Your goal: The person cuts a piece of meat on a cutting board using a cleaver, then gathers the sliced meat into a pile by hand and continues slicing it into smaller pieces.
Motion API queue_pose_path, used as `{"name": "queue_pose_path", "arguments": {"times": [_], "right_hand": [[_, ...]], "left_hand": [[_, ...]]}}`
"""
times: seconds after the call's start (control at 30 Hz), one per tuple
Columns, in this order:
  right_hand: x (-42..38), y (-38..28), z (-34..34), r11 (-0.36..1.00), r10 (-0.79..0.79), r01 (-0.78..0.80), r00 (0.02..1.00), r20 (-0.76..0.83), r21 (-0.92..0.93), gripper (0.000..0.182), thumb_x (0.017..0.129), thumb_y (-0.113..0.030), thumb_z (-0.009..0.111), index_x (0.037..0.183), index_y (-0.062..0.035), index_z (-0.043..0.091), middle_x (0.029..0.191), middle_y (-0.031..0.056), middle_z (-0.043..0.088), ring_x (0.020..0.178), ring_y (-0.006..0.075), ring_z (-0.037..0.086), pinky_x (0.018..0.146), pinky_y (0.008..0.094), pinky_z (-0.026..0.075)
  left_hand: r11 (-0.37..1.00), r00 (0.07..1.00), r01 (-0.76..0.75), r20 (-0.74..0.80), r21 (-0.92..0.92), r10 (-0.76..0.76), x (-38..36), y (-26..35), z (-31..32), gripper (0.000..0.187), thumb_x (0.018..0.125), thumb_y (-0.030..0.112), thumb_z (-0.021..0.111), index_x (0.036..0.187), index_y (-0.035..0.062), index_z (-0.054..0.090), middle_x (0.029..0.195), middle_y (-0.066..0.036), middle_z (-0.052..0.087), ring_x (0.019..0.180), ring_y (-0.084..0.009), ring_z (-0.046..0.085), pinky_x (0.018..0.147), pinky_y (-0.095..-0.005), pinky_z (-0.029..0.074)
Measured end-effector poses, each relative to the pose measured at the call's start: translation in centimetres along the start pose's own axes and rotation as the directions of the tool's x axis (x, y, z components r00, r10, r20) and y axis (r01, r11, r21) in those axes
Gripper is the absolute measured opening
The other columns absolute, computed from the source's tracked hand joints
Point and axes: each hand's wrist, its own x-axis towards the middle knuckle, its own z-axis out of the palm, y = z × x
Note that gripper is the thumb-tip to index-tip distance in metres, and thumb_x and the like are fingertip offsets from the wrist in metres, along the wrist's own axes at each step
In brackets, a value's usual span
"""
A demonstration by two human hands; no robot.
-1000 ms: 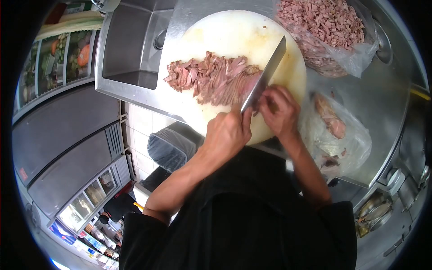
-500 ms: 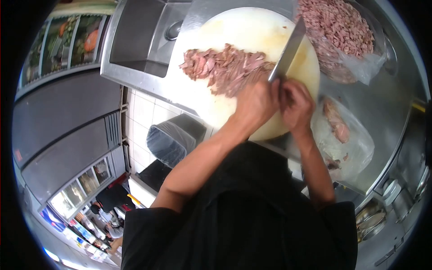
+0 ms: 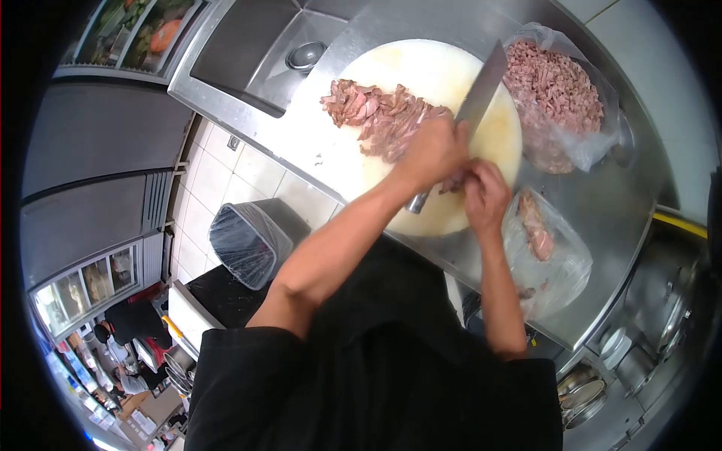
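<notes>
Both my hands work over a round white cutting board (image 3: pixel 406 56). My left hand (image 3: pixel 438 150) is wrapped round the handle of a large knife (image 3: pixel 481 89), its blade slanting up and to the right and its handle end poking out below my fist. My right hand (image 3: pixel 487 192) is closed, its fingertips on a small dark piece of meat (image 3: pixel 453 183) beside the knife, partly hidden by the fingers. A pile of sliced meat (image 3: pixel 387 120) spreads across the board to the left of the blade.
Beyond the board to the right stands a plastic bag of chopped meat (image 3: pixel 553 94). Nearer, a whole piece of meat (image 3: pixel 535 229) lies on a clear plastic bag (image 3: pixel 568 263). A sink (image 3: pixel 248 56) is at the left, with a lined bin (image 3: pixel 252 240) below. People are in the background.
The view has shifted and turned slightly. My right hand now sits lower and a little apart from my left, with a meat piece at its fingertips. The knife's handle end has come into sight.
</notes>
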Motion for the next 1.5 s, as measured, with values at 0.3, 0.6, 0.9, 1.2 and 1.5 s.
{"name": "queue_pose_path", "arguments": {"times": [0.3, 0.6, 0.9, 1.2, 1.5], "right_hand": [[0.4, 0.2, 0.2, 0.982, 0.089, -0.098, 0.994, 0.062, 0.162, 0.015, 0.088, 0.003, 0.073, 0.103, 0.001, 0.073, 0.106, 0.0111, 0.071, 0.092, 0.0207, 0.073, 0.08, 0.0314, 0.061], [0.5, 0.4, 0.3, 0.987, 0.06, -0.071, 0.995, 0.083, 0.145, 0.016, 0.087, 0.002, 0.073, 0.103, 0.0029, 0.071, 0.106, 0.0124, 0.069, 0.091, 0.021, 0.073, 0.078, 0.0316, 0.063], [0.7, 0.3, 0.4, 0.998, 0.035, -0.04, 0.994, 0.104, 0.048, 0.016, 0.086, 0.001, 0.071, 0.102, 0.0032, 0.069, 0.106, 0.0137, 0.069, 0.09, 0.0248, 0.072, 0.077, 0.0331, 0.063], [0.5, 0.6, 0.9, 0.996, -0.032, 0.033, 0.999, 0.021, -0.08, 0.016, 0.081, 0.0, 0.071, 0.097, 0.0005, 0.069, 0.102, 0.0133, 0.07, 0.09, 0.03, 0.07, 0.074, 0.0375, 0.058], [0.4, 0.4, 0.9, 0.997, -0.007, 0.01, 0.999, 0.031, -0.083, 0.017, 0.077, 0.002, 0.072, 0.094, -0.0001, 0.068, 0.1, 0.0137, 0.07, 0.088, 0.0316, 0.069, 0.074, 0.0379, 0.057]], "left_hand": [[0.989, 0.98, 0.148, 0.129, 0.026, -0.15, -5.0, 3.1, -6.2, 0.031, 0.1, 0.02, 0.056, 0.099, -0.0098, 0.065, 0.072, -0.032, 0.064, 0.075, -0.0495, 0.066, 0.069, -0.0535, 0.051], [0.982, 0.987, 0.115, 0.098, 0.147, -0.13, -10.6, 1.6, -5.7, 0.034, 0.102, 0.019, 0.062, 0.082, -0.0086, 0.06, 0.061, -0.03, 0.055, 0.058, -0.049, 0.058, 0.055, -0.0507, 0.043], [0.954, 0.952, 0.211, 0.174, 0.214, -0.25, -11.0, 2.1, -5.8, 0.033, 0.101, 0.018, 0.061, 0.082, -0.0097, 0.059, 0.064, -0.033, 0.056, 0.062, -0.0533, 0.058, 0.057, -0.0536, 0.044], [0.967, 0.965, 0.177, 0.163, 0.184, -0.207, -9.0, 1.5, -4.4, 0.033, 0.1, 0.018, 0.062, 0.082, -0.0095, 0.06, 0.066, -0.035, 0.057, 0.065, -0.0543, 0.06, 0.058, -0.0545, 0.046], [0.979, 0.979, 0.146, 0.124, 0.141, -0.164, -7.5, 0.3, -1.9, 0.03, 0.099, 0.018, 0.063, 0.087, -0.009, 0.062, 0.066, -0.034, 0.06, 0.066, -0.0535, 0.062, 0.059, -0.0571, 0.048]]}}
